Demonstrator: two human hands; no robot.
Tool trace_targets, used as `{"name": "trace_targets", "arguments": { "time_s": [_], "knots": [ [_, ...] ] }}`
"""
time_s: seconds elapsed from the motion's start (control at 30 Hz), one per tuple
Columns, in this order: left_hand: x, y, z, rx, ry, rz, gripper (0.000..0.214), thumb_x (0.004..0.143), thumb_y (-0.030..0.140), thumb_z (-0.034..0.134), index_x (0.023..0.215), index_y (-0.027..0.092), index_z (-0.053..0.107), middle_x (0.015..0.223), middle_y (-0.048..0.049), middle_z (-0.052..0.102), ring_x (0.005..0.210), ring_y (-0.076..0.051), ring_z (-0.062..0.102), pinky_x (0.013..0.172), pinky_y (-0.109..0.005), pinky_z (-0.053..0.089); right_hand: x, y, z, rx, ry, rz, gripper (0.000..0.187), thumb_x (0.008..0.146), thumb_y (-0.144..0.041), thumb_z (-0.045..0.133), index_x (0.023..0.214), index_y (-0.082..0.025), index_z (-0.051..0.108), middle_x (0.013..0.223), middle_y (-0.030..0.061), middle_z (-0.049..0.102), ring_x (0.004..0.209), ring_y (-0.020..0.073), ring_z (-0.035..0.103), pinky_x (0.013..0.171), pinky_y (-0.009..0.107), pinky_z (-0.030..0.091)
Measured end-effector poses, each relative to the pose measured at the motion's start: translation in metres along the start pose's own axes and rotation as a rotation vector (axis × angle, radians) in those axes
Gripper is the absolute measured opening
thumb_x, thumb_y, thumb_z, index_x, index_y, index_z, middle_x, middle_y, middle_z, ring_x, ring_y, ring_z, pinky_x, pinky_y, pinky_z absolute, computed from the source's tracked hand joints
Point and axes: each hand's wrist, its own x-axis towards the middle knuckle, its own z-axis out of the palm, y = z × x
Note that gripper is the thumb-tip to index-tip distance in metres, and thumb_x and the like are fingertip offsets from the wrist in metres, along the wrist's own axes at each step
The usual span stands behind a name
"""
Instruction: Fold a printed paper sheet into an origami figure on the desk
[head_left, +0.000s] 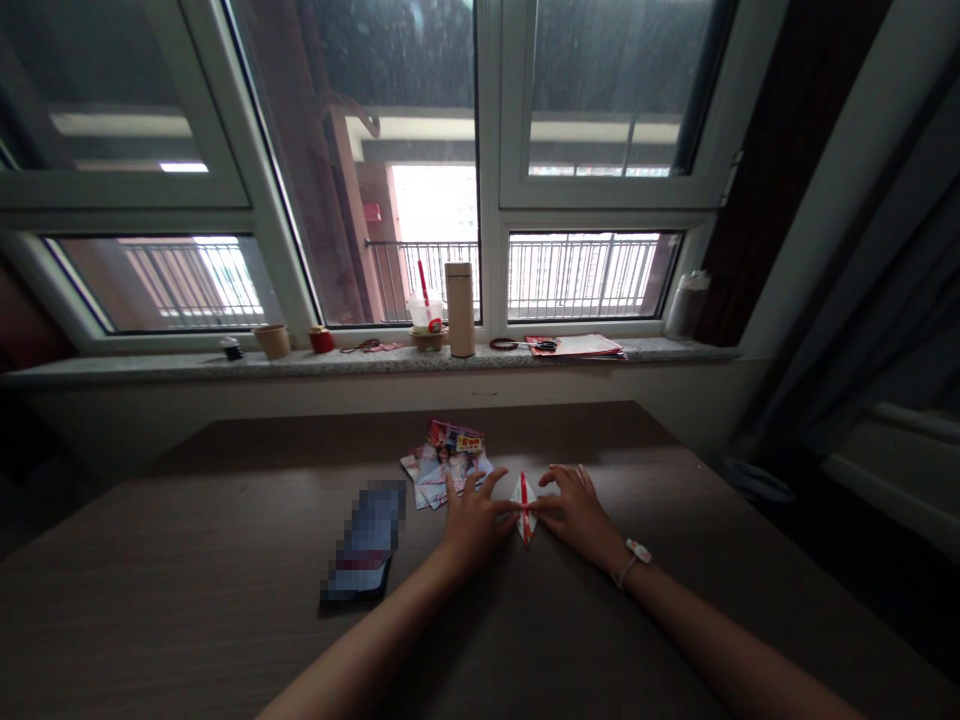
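Note:
A small piece of folded paper (524, 530), white with a red stripe down its length, stands out as a narrow diamond on the dark table. My left hand (477, 522) grips its left side near the middle, thumb tip on the paper and the other fingers raised and spread. From the opposite side my right hand (576, 508) holds it the same way, its index finger curved above. The two thumbs nearly meet across the stripe. What the lower fingers do under the hands is hidden. A bracelet (636, 552) circles my right wrist.
Several printed paper sheets (448, 462) lie just beyond my left hand. A phone (364, 545) rests left of my left forearm. On the windowsill (360, 362) stand a beige flask (460, 310), a cup with a red straw (426, 312), a paper cup (272, 341) and scissors (541, 345).

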Motion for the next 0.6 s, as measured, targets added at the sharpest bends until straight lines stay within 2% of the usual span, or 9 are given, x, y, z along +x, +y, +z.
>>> {"name": "trace_targets", "arguments": {
  "time_s": [0.17,0.37,0.6],
  "knots": [
    [0.0005,0.0010,-0.0024,-0.049,0.012,-0.121,0.016,0.084,0.037,0.074,0.098,0.045,0.078,0.149,0.0033,0.050,0.137,-0.034,0.042,0.118,-0.071,0.000,-0.0005,-0.0015,-0.0033,0.019,0.015,0.072,0.013,0.087,-0.038,0.067,0.090,-0.031,0.077,0.116,0.0058,0.060,0.126,0.0284,0.047,0.115,0.061,0.019],
    [-0.0009,0.0020,-0.0032,-0.047,0.066,-0.163,0.011,0.080,0.037,0.078,0.091,0.039,0.080,0.149,0.0019,0.051,0.136,-0.035,0.041,0.116,-0.075,0.004,0.0012,0.0015,-0.0058,0.037,0.021,0.145,0.020,0.084,-0.045,0.070,0.076,-0.027,0.076,0.111,0.0052,0.061,0.121,0.0276,0.049,0.115,0.060,0.019],
    [0.0002,-0.0024,0.0018,-0.088,0.063,-0.184,0.010,0.079,0.039,0.078,0.088,0.037,0.080,0.146,-0.0003,0.054,0.136,-0.035,0.043,0.115,-0.075,0.007,-0.0006,0.0051,0.0013,0.057,0.030,0.122,0.020,0.086,-0.044,0.067,0.081,-0.026,0.072,0.114,0.0051,0.062,0.121,0.0271,0.048,0.114,0.060,0.021]
  ]
}}
